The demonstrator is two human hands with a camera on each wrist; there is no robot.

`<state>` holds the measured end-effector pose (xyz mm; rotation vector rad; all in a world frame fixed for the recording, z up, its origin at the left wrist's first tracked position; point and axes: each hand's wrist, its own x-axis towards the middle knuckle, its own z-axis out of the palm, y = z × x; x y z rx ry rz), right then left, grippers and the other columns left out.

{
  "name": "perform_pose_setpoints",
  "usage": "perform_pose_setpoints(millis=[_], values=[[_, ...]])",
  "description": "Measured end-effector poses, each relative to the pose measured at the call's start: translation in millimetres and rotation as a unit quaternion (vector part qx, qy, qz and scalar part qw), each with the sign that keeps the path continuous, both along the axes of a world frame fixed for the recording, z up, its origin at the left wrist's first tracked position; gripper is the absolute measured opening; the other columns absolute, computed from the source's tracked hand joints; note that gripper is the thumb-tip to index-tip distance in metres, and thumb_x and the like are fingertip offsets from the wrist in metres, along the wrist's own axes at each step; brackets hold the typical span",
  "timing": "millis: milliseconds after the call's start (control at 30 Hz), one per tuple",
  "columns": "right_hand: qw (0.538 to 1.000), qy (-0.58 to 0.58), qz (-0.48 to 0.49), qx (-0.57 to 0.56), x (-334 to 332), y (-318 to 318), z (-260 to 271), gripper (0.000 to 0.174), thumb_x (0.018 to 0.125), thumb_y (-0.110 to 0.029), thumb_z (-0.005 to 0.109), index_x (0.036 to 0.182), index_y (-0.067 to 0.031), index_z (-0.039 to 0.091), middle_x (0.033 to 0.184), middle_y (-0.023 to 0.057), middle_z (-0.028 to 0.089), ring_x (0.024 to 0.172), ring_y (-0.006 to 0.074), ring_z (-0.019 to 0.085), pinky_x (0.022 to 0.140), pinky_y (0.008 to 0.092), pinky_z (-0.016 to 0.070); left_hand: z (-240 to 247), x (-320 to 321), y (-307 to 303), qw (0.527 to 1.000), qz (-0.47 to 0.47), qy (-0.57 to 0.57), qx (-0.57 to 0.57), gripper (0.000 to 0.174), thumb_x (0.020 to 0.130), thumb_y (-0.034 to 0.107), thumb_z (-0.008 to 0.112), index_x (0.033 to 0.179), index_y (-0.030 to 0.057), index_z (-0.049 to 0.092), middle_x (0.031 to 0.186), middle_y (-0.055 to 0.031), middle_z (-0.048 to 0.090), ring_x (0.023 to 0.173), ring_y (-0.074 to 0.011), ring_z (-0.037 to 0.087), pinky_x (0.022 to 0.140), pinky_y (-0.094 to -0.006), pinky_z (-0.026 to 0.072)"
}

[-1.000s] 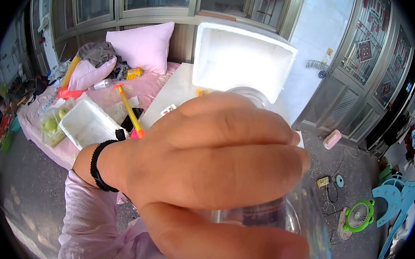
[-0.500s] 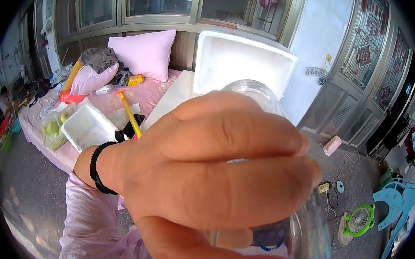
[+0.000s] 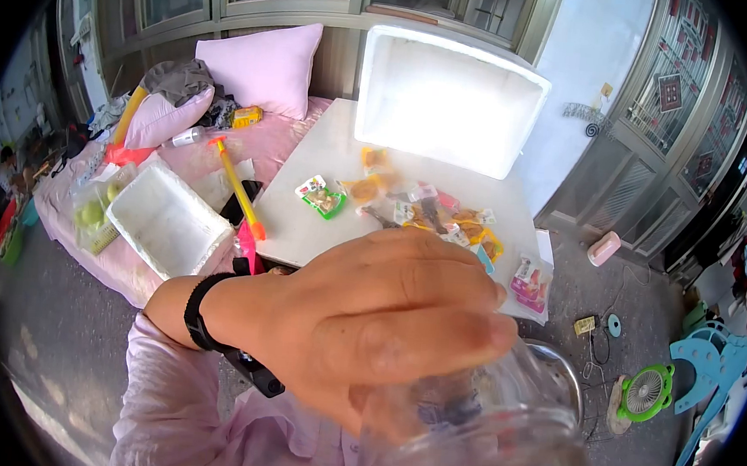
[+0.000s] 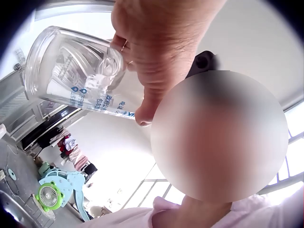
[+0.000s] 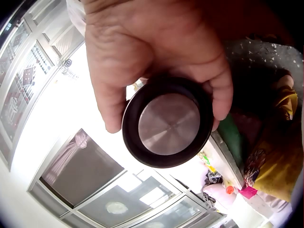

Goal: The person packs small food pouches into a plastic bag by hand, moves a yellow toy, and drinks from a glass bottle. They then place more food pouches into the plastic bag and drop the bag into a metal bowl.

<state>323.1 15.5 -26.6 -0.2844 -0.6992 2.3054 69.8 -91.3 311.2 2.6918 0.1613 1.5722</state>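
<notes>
My left hand [image 3: 376, 320], with a black band at its wrist, grips a clear cup [image 3: 481, 431] close to the head camera. In the left wrist view the cup [image 4: 71, 66] lies tilted on its side, with blue print on its wall and the left hand [image 4: 156, 52] around one end. In the right wrist view my right hand [image 5: 156, 42] holds a round dark lid [image 5: 168, 123] by its edges, thumb and fingers on opposite sides. A silvery disc fills the lid's middle. The right hand is hidden in the head view.
Several snack packets [image 3: 431, 211] lie on the white table [image 3: 292, 227], with a large white foam box [image 3: 452, 100] at its back. A smaller foam box [image 3: 166, 223] and a yellow-handled tool [image 3: 238, 189] rest to the left. A green fan [image 3: 646, 391] stands at the right.
The left hand has moved down, exposing the packets on the table. The cup has swung from above and behind the hand to below it at the lower right.
</notes>
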Motion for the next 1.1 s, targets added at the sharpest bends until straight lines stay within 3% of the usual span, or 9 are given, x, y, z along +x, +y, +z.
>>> perform_pose_setpoints(millis=[100,167,200,300,500,600,733,833,1100], values=[[0.999,0.017,-0.018,0.029,-2,4,42,0.056,0.074,-0.043,0.058,0.117,-0.01,0.042,0.113,0.0118,0.049,0.102,0.0368,0.047,0.081,0.0466,0.0422,-26,-3,9,0.995,0.002,-0.009,-0.099,0.073,0.059,0.028,0.072,0.116,-0.001,0.037,0.102,-0.0165,0.048,0.086,-0.0315,0.052,0.071,-0.0385,0.0435],[0.995,0.018,-0.087,-0.043,2,10,47,0.057,0.075,-0.042,0.057,0.118,-0.0104,0.039,0.115,0.0139,0.047,0.104,0.0409,0.044,0.082,0.0477,0.0419,-48,-10,12,0.978,0.028,0.017,-0.204,0.083,0.055,0.027,0.074,0.12,-0.0008,0.032,0.104,-0.0165,0.048,0.091,-0.0305,0.051,0.076,-0.0369,0.0422],[0.99,-0.03,-0.122,0.068,-1,9,72,0.057,0.075,-0.041,0.057,0.118,-0.0099,0.039,0.115,0.0147,0.046,0.104,0.0395,0.045,0.083,0.0481,0.0417,-57,-11,11,0.969,0.039,0.022,-0.243,0.087,0.053,0.025,0.076,0.122,-0.0007,0.029,0.105,-0.0157,0.048,0.094,-0.0278,0.05,0.079,-0.0351,0.0408],[0.982,0.028,-0.16,0.098,-9,15,128,0.056,0.076,-0.041,0.057,0.117,-0.0081,0.038,0.118,0.0162,0.044,0.107,0.0351,0.044,0.084,0.0474,0.0413,-103,-12,18,0.892,0.084,0.027,-0.442,0.093,0.05,0.024,0.079,0.124,0.0002,0.028,0.106,-0.0121,0.047,0.099,-0.0211,0.047,0.085,-0.0319,0.0372],[0.923,-0.045,-0.233,0.303,-50,5,198,0.072,0.069,-0.05,0.061,0.116,0.0005,0.039,0.118,0.0132,0.044,0.11,0.0257,0.043,0.091,0.0415,0.0361,-151,-3,38,0.802,0.037,-0.059,-0.593,0.096,0.051,0.027,0.08,0.124,-0.0018,0.025,0.111,-0.0087,0.042,0.104,-0.0169,0.041,0.09,-0.0312,0.0325],[0.878,-0.104,-0.269,0.383,-67,0,209,0.079,0.063,-0.052,0.066,0.113,0.0034,0.04,0.115,0.0138,0.046,0.107,0.0229,0.045,0.09,0.0355,0.0382,-154,0,42,0.809,0.036,-0.045,-0.585,0.091,0.052,0.025,0.078,0.124,0.001,0.028,0.108,-0.0096,0.045,0.101,-0.0181,0.043,0.087,-0.0308,0.0341],[0.87,-0.089,-0.237,0.424,-68,1,208,0.067,0.063,-0.026,0.073,0.116,-0.0018,0.04,0.123,0.0149,0.038,0.11,0.0221,0.043,0.091,0.0331,0.0351,-158,2,45,0.8,0.035,-0.04,-0.597,0.086,0.053,0.025,0.076,0.122,0.0019,0.031,0.108,-0.0104,0.047,0.099,-0.0185,0.045,0.085,-0.0312,0.0357],[0.819,-0.086,-0.201,0.53,-66,4,206,0.069,0.059,-0.021,0.075,0.116,-0.0037,0.041,0.125,0.0148,0.034,0.113,0.0229,0.039,0.092,0.0335,0.0329,-163,6,48,0.789,-0.015,-0.077,-0.609,0.084,0.054,0.021,0.075,0.122,0.002,0.031,0.109,-0.0101,0.046,0.099,-0.018,0.045,0.085,-0.031,0.0357],[0.744,-0.216,-0.195,0.602,-66,-1,207,0.069,0.06,-0.028,0.074,0.116,-0.0042,0.042,0.124,0.017,0.035,0.109,0.0261,0.042,0.09,0.0353,0.0332,-159,1,53,0.821,0.029,-0.058,-0.568,0.081,0.056,0.019,0.073,0.122,0.0013,0.031,0.11,-0.0125,0.046,0.101,-0.0193,0.045,0.086,-0.0318,0.0359]])
